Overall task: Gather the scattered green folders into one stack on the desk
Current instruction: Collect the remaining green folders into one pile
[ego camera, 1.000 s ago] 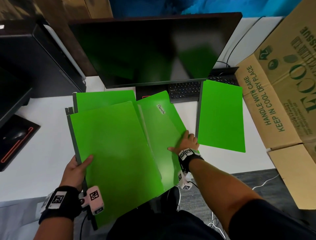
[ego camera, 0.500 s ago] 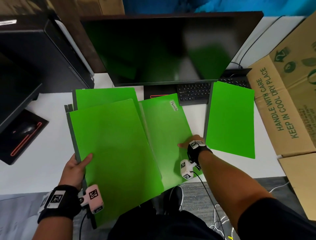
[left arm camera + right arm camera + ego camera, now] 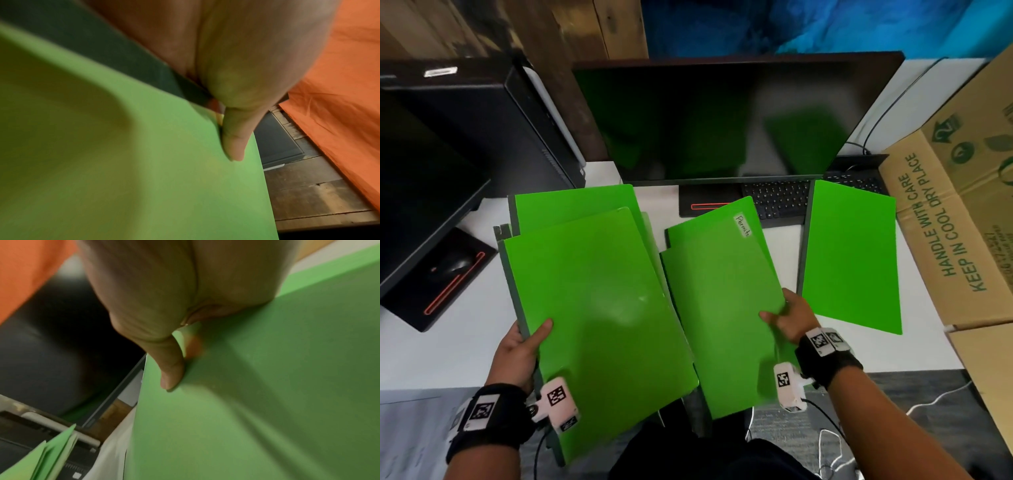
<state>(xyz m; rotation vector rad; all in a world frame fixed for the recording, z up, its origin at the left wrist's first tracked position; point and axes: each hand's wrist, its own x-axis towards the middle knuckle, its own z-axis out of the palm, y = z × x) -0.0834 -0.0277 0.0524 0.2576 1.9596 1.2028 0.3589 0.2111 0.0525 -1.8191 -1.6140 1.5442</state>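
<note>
White desk [image 3: 465,342] fills the middle of the head view, with a dark monitor [image 3: 722,120] across the top, a keyboard [image 3: 777,202] below it, a cardboard box [image 3: 962,222] at the right edge and a mouse pad [image 3: 448,274] at the left.

Lower left of the frame, the left hand [image 3: 520,353] grasps the left folder pile [image 3: 599,308] at its spine edge; the left wrist view shows the thumb [image 3: 234,138] pressed flat on the top cover, the fingers hidden underneath. At least one more folder peeks out behind the top one, and the pile juts past the near desk edge, probably so the hand can get under it.

Centre right, the right hand [image 3: 791,318] pinches the labelled folder [image 3: 719,301] at its right edge, thumb [image 3: 170,369] on top, fingers out of sight below. This folder, tagged "Permits", seems to have a second one beneath it, offset at the top. It lies just beside the left pile, a narrow gap between them, which suggests it is about to be laid on that pile.

Right of it, near but apart, a single folder [image 3: 852,257] lies flat on the desk, its top edge over the keyboard, untouched by either hand. My judgement: the gathering is partway along, this one being the last to collect.
</note>
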